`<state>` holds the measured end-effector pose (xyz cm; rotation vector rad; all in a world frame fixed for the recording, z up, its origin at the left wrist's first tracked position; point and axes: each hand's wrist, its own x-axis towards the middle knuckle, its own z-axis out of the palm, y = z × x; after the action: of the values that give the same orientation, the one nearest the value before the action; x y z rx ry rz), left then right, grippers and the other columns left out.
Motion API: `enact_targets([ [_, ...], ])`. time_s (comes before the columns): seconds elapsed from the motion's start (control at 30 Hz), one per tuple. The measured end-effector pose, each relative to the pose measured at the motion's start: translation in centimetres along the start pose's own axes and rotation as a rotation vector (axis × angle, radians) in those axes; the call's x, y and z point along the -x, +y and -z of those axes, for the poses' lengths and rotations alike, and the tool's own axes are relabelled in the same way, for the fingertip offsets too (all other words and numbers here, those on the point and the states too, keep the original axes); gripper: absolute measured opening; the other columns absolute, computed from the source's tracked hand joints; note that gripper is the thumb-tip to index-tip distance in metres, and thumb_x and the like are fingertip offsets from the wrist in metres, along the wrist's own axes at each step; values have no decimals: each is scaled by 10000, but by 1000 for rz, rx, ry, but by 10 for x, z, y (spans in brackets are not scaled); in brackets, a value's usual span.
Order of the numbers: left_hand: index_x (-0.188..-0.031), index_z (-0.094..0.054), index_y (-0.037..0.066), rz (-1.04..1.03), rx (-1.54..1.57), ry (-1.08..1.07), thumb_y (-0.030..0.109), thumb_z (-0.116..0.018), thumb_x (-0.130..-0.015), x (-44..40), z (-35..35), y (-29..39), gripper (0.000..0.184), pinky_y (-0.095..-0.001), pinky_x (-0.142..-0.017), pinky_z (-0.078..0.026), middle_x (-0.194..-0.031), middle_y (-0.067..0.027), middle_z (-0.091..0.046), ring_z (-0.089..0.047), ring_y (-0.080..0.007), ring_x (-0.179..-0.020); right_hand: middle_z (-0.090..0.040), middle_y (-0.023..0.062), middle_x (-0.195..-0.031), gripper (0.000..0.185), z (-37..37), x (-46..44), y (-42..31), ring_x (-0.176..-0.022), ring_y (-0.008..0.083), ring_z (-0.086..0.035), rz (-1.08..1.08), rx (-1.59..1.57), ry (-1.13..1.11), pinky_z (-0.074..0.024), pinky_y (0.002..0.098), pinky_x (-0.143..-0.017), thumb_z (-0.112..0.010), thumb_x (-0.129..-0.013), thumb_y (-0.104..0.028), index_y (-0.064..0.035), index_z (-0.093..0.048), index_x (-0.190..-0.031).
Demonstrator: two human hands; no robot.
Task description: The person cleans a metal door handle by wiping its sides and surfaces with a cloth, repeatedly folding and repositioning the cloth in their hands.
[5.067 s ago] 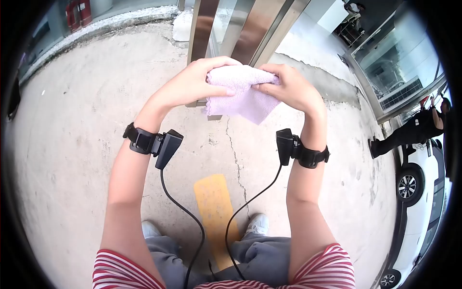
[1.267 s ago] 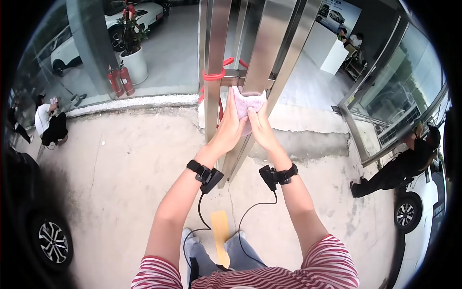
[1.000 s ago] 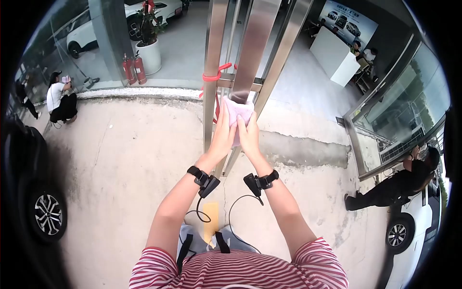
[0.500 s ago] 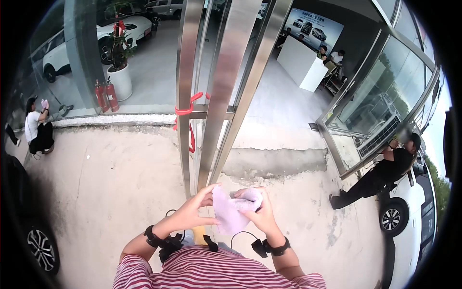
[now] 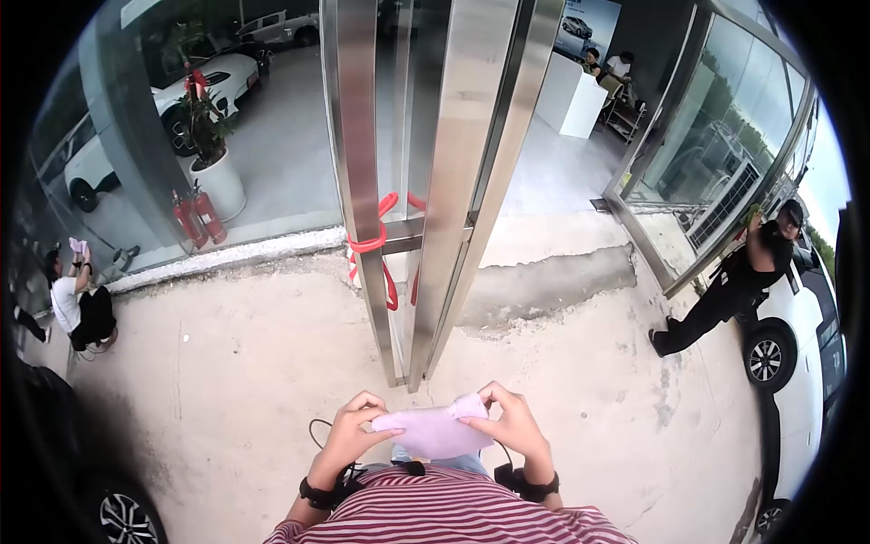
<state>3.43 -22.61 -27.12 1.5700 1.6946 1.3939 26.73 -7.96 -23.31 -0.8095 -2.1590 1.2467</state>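
A pale pink cloth [image 5: 437, 433] is stretched between my two hands, low in the middle of the view and in front of my striped shirt. At its left end, my left hand [image 5: 356, 430] pinches the edge between thumb and fingers. My right hand [image 5: 515, 424] grips the opposite upper corner, where the cloth looks bunched. Below the hands the cloth hangs as a folded panel. Just beyond it stands the foot of a metal door frame [image 5: 471, 181], apart from the cloth.
Red cord [image 5: 367, 245] is tied round the door bars. Behind glass are a potted plant [image 5: 217, 181] and fire extinguishers [image 5: 208, 218]. One person [image 5: 77, 304] crouches at left; another [image 5: 743, 272] stands at right by a white car [image 5: 802, 381]. A dark car's wheel [image 5: 127, 521] is lower left.
The cloth has gone from a folded, bunched shape to a wider panel held at both ends. Both hands have moved lower and nearer my body. The view has shifted, and the door frame looks closer.
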Motion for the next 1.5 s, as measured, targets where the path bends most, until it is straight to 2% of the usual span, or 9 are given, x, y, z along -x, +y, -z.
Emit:
enact_targets([
  [0.2,-876,-708,16,325,60,247,53,-771,-714,-45,18,17,178,-224,-523,-420,-711,-34,-631,-538,-84,-588,-614,76,-796,232,15,-65,-18,-703,166,-552,223,31,46,-465,281,-654,-726,-717,-61,-24,-591,-902],
  [0.37,-982,-629,-38,-254,-46,672,-45,-647,-809,-126,17,38,174,-194,-468,-410,-796,-52,-622,-528,-59,-568,-574,37,-725,231,46,-130,-67,-644,100,-503,287,101,399,-408,241,-567,-707,-724,-45,-38,-630,-942],
  [0.5,-1221,-429,-24,-538,170,915,-43,-582,-878,-184,4,109,376,-249,-594,-509,-897,-110,-599,-598,-141,-609,-541,86,-999,470,51,-168,-107,-764,110,-576,425,-577,474,-474,224,-637,-666,-788,12,-30,-481,-1219],
  [0.63,-1357,-247,26,-777,-55,834,2,-574,-880,-226,-2,97,579,-399,-1036,-393,-1295,-153,-407,-460,-266,-1229,-358,168,-1289,662,35,-194,-103,-981,205,-593,757,-666,660,-530,273,-757,-608,-818,74,-30,-276,-1381],
  [0.73,-1425,-149,-9,-670,-186,741,94,-547,-910,-231,-18,78,658,-472,-1136,-187,-1453,-202,-242,-249,-325,-1377,-280,196,-1399,706,23,-202,-80,-1221,308,-448,902,-282,711,-432,384,-973,-639,-819,10,-24,-265,-1417],
  [0.87,-1457,-23,-65,-623,-493,790,173,-560,-890,-234,-33,72,816,-520,-1131,-117,-1505,-297,-39,-89,-439,-1405,-171,240,-1514,763,15,-213,-79,-1394,397,-210,1072,-69,634,-242,481,-1102,-679,-805,-106,-27,-279,-1450],
  [1.1,-1450,-13,-88,-704,-428,818,183,-621,-855,-275,-9,125,892,-462,-1133,-166,-1505,-300,-96,-131,-420,-1408,-83,270,-1528,782,37,-242,-132,-1404,434,-148,1144,-160,584,-189,482,-1115,-629,-850,-153,-32,-185,-1482],
  [1.33,-1436,-86,-105,-663,-150,745,209,-594,-891,-278,-15,109,809,-431,-1059,-306,-1415,-275,-310,-374,-372,-1292,-129,283,-1516,693,29,-252,-116,-1389,408,-226,1042,-265,416,-258,409,-1097,-514,-914,-120,21,-133,-1476],
  [1.5,-1428,-155,-76,-381,-59,759,214,-596,-882,-249,-44,67,760,-432,-1050,-317,-1389,-253,-342,-392,-357,-1274,-254,311,-1460,653,6,-230,-77,-1321,437,-341,909,-205,490,-314,431,-1062,-507,-907,-86,45,-181,-1457],
])
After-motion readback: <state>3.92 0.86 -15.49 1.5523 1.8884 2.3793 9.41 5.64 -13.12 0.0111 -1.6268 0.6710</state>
